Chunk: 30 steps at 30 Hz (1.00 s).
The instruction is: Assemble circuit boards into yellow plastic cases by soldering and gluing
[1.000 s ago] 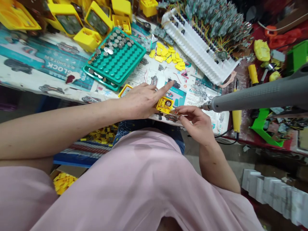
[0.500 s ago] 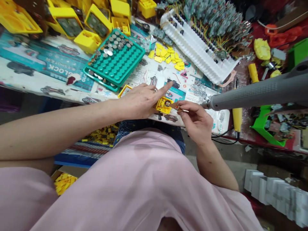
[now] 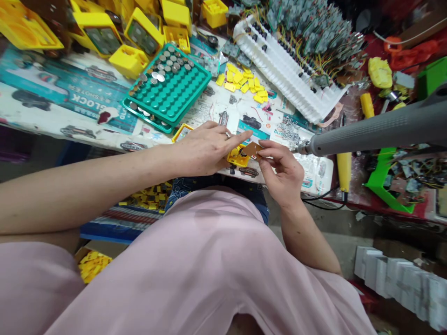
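My left hand (image 3: 209,146) is closed on a small yellow plastic housing (image 3: 238,157), its index finger stretched out above it. Inside the housing shows a round metallic part, partly covered. Between the thumb and fingers of my right hand (image 3: 281,170) is a small brown circuit board (image 3: 252,150), tilted over the right side of the housing. Whether the board touches the housing I cannot tell. Just left of my left hand lies a yellow frame-like piece (image 3: 182,132), partly hidden by the hand.
Green trays (image 3: 188,88) hold round metal discs. Small yellow pieces (image 3: 240,79), a white foam rack (image 3: 289,70) with wired parts and a heap of screws (image 3: 290,130) lie beyond my hands. A grey electric screwdriver (image 3: 366,130) reaches in from the right.
The brown board in my right hand has turned so its flat face shows, and it covers more of the housing's right side. My right hand has shifted slightly left.
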{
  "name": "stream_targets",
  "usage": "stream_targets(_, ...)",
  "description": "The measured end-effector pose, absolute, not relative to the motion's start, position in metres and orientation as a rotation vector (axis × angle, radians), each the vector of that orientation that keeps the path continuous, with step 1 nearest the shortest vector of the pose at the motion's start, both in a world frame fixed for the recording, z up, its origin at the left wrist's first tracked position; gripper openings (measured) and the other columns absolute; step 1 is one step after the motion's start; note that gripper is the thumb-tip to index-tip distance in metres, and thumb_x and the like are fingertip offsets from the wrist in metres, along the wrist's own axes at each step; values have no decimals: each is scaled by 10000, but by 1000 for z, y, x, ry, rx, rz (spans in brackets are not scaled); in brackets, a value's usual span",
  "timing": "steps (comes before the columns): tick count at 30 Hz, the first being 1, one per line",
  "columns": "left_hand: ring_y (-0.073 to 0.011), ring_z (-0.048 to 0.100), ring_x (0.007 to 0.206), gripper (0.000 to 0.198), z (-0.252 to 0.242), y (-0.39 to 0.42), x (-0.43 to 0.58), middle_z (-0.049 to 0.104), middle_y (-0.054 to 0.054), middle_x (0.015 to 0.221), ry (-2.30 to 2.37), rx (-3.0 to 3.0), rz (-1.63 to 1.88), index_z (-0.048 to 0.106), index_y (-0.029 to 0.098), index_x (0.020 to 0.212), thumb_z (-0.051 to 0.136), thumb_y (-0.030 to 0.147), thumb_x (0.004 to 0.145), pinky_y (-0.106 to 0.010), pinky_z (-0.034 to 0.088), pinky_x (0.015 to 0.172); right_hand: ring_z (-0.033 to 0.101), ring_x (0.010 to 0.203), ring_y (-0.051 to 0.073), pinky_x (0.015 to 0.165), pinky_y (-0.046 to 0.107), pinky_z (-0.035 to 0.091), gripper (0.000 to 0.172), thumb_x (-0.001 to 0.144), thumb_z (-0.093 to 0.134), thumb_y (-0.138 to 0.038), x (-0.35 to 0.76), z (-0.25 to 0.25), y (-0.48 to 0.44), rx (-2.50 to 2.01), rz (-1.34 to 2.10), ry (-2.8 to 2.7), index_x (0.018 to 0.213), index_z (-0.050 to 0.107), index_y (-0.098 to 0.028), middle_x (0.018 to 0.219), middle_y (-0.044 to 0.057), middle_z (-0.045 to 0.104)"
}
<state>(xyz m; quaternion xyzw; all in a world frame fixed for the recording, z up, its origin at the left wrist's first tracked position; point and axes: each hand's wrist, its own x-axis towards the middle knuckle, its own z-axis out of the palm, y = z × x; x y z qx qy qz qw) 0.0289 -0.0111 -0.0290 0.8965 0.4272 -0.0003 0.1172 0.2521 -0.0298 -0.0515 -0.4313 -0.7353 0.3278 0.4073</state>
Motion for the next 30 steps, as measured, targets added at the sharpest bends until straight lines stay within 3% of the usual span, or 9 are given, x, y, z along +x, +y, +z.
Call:
stream_targets(4,-317,617,1211,628,-21,-12,24,595,-167,1418,1261,2640,109,396,142,1491,559,297,905,-472,442,1048,690,1100,187,875,363,636,125,920,602,-231,255,-53,-31,-1109,769,-1902,997,685,-284,1183,47,713)
stream_targets(10,-263,615,1223,465,-21,-18,30,612,-80,1414,1232,2679,417,505,228,1420,468,360,975,-440,435,1074,702,1073,196,941,402,609,122,913,604,-220,252,-48,-29,-1080,605,-2001,960,692,-290,1138,36,740)
stream_targets(14,-215,658,1094,382,-17,-22,37,719,-58,1215,1208,2753,431,646,239,1236,333,286,1022,-408,460,1053,704,1065,185,948,379,602,151,917,604,-199,246,-46,-31,-1036,613,-1995,988,688,-301,1117,20,744)
stream_targets(18,-223,694,939,477,-17,-16,32,762,-89,955,1391,2649,358,714,183,1088,260,319,1036,-430,514,992,700,1085,184,881,352,630,341,937,610,-296,244,-51,-34,-1099,781,-1835,1271,568,-349,1309,28,665)
stream_targets(22,-201,699,860,399,-27,-11,22,758,-51,897,1549,2534,534,695,213,1158,356,368,1015,-429,513,980,664,1176,215,988,405,593,479,911,654,-376,246,-58,-33,-1145,796,-1929,1360,489,-347,1361,46,631)
stream_targets(25,-193,690,878,398,-28,-12,18,756,-31,909,1577,2502,536,680,251,1196,347,382,1022,-438,491,1011,594,1288,268,1095,483,514,682,849,724,-434,244,-63,-30,-1147,751,-2134,1442,407,-322,1407,78,603)
stream_targets(30,-233,666,985,417,-17,-18,11,738,-75,949,1660,2593,259,694,183,1102,331,378,1031,-512,458,1062,632,1192,259,1052,442,522,632,909,644,-383,239,-67,-28,-1146,562,-2255,1475,377,-300,1379,81,624)
